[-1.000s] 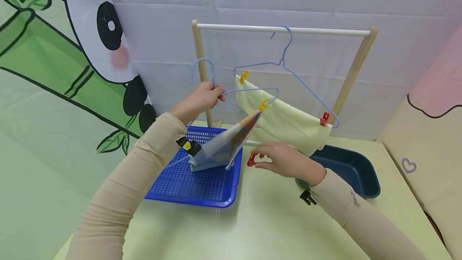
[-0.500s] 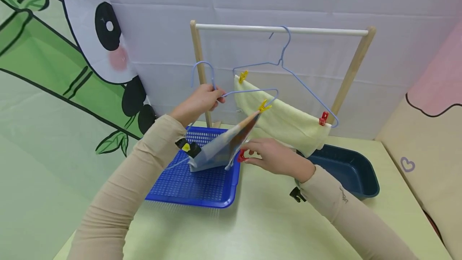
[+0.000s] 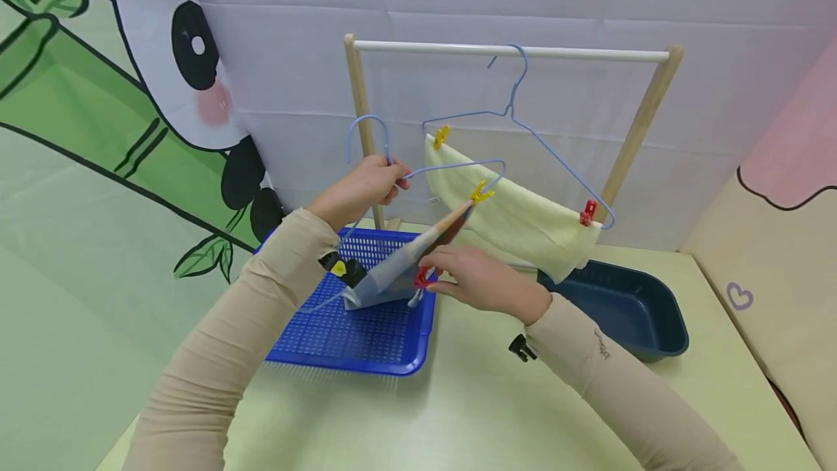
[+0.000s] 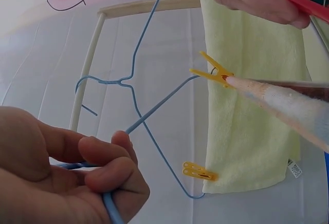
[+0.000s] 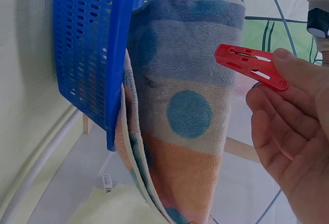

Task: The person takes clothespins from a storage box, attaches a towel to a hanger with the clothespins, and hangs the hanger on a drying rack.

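Observation:
My left hand (image 3: 370, 186) grips a blue wire hanger (image 3: 458, 165) near the base of its hook, above the basket. A yellow clothespin (image 3: 482, 192) clips one corner of a patterned towel (image 5: 190, 80) to this hanger's right end. The towel, with blue, beige and orange bands and round dots, droops toward the blue basket (image 3: 418, 362). Between thumb and fingers of my right hand (image 3: 480, 278) is a red clothespin (image 5: 252, 66), in front of the towel. In the right wrist view it appears beside the towel's edge; whether it touches cannot be told.
Behind, a rack with a white rail (image 3: 588, 55) bears a second blue hanger (image 3: 546, 147). A pale yellow towel (image 3: 523, 227) hangs from it by a yellow clothespin (image 3: 441, 137) and a red one. A dark teal basin (image 3: 628, 311) stands at the right on the table (image 3: 497, 405).
My right hand has moved left with the red clothespin, from beside the basket to in front of the patterned towel. The left hand and its hanger have sunk slightly.

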`<state>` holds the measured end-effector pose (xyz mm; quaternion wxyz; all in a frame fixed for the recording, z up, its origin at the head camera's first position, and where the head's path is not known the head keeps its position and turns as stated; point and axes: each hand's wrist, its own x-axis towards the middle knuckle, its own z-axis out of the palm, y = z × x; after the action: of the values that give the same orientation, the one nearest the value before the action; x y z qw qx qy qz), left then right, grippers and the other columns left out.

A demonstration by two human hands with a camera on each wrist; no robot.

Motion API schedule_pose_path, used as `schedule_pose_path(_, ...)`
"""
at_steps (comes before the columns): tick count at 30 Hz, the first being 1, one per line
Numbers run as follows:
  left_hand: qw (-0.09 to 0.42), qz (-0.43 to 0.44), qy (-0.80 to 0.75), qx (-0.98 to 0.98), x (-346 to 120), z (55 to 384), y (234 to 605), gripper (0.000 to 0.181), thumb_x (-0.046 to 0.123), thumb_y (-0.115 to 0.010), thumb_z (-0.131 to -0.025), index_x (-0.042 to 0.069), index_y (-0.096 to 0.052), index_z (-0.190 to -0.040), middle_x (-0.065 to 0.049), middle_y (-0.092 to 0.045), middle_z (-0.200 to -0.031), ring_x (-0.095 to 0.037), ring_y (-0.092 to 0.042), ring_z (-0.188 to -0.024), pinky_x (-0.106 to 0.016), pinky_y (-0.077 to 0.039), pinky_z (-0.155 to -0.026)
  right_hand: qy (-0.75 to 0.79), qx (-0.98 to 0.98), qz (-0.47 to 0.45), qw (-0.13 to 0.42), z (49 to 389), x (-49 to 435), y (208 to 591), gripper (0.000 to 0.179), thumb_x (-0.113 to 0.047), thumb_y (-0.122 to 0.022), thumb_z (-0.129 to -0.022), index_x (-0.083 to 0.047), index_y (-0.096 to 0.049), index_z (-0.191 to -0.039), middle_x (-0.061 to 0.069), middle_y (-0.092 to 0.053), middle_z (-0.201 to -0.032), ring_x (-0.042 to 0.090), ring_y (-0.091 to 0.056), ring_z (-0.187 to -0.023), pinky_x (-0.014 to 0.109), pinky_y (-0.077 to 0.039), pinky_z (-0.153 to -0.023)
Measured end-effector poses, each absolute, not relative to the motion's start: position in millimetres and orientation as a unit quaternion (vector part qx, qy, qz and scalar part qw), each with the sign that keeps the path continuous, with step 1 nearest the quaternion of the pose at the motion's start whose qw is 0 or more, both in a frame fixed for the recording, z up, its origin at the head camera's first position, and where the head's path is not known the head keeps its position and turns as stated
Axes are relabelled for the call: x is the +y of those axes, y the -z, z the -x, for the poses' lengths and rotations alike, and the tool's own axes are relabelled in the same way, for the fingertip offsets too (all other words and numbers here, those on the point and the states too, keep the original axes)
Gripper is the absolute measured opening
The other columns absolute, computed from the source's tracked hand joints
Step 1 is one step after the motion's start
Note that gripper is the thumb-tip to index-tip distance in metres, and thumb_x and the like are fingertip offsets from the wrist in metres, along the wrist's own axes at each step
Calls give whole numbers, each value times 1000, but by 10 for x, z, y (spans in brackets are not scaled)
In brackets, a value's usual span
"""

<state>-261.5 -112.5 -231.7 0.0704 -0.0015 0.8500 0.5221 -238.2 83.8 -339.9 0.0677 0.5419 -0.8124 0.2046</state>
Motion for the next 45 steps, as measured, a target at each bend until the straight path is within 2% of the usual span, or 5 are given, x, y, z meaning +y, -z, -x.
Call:
schedule_pose_path(9,80,-6,-535,841,-1097,2589,2309,31,13,-32,-103,-5,-52,-118,-6,-47,-88,-14,-38,-65,-26,-33,-64,-185,-804,-560,69,2395,754,3404,26,-18,-68,-89,-5,-64,-110,1,-64,-101,11,-59,-89,25,-47,-80)
schedule_pose_path(22,93,-16,-546,833,-1106,2542,2276,29,15,-32,-104,-3,-54,-112,-7,-47,-90,-12,-36,-62,-25,-31,-62,-177,-752,-620,139,2413,668,3414,22,-13,-71,-85,-8,-67,-106,-1,-65,-102,12,-58,-97,26,-46,-87)
schedule_pose_path(27,93,-22,-547,831,-1103,2548,2282,28,15,-33,-104,-3,-53,-111,-7,-47,-89,-12,-36,-62,-25,-31,-61,-188,-748,-619,145,2420,627,3411,19,-13,-70,-87,-8,-68,-105,0,-66,-102,12,-59,-99,25,-45,-88)
schedule_pose_path(34,94,-28,-551,829,-1077,2557,2277,28,16,-33,-104,-3,-53,-110,-5,-47,-87,-11,-36,-61,-24,-31,-60,-228,-748,-610,124,2440,557,3426,20,-14,-69,-87,-9,-70,-106,-1,-68,-103,11,-62,-98,21,-46,-84)
schedule_pose_path(45,107,-25,-550,828,-1069,2580,2275,30,17,-32,-104,-3,-51,-117,-7,-46,-93,-12,-34,-62,-24,-30,-61,-329,-716,-606,111,2486,430,3474,20,-7,-72,-84,-8,-73,-104,-1,-71,-96,4,-62,-82,15,-46,-69)
